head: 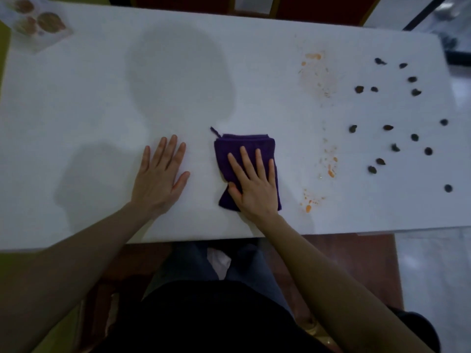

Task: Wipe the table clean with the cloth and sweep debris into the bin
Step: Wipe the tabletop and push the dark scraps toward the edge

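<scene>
A folded purple cloth lies on the white table near the front edge, at the middle. My right hand presses flat on the cloth, fingers spread. My left hand rests flat on the bare table just left of the cloth, holding nothing. Orange smears and orange flecks mark the table to the right of the cloth. Several dark bits of debris are scattered further right. No bin is in view.
A clear packet with brown round pieces lies at the table's far left corner. Red chair backs stand beyond the far edge. The table's right end borders pale floor. My lap is below the front edge.
</scene>
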`<state>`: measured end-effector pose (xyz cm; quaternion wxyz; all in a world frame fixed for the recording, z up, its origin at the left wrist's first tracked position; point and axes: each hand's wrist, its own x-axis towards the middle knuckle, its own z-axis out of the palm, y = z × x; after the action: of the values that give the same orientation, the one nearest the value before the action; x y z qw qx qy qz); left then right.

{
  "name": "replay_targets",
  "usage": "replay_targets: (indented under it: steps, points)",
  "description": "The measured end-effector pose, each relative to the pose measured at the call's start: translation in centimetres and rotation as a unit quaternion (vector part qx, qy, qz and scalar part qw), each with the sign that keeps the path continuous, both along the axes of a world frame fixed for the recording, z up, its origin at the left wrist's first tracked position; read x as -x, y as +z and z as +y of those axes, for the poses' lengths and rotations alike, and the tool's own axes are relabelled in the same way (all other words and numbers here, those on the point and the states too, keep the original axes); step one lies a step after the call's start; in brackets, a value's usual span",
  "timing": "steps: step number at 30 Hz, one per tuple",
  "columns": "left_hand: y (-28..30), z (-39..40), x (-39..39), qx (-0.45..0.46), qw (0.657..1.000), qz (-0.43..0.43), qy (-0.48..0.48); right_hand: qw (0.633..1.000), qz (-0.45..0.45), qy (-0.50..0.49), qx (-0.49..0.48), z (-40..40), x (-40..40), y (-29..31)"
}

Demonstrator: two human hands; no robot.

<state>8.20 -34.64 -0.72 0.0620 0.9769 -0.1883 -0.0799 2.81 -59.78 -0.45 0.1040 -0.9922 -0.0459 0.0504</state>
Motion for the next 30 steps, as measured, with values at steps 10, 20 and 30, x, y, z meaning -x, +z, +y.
replay_targets:
  steps: [10, 20, 30]
  points:
    - [-0.3, -14.6, 1.1, 0.034, 0.999, 0.0, 0.038, 1.0, 0.004, 0.012, 0.003, -13.4, 5.2, 0.0]
    - [-1.5, -16.4, 1.3, 0.006, 0.997, -0.039, 0.06, 0.999, 0.02, -0.002, 0.032, -22.6, 1.5, 0.0]
    - [-1.1, -16.9, 1.2, 0.004, 0.997, -0.038, 0.063, 0.999, 0.017, 0.023, 0.018, -13.4, -3.0, 0.1]
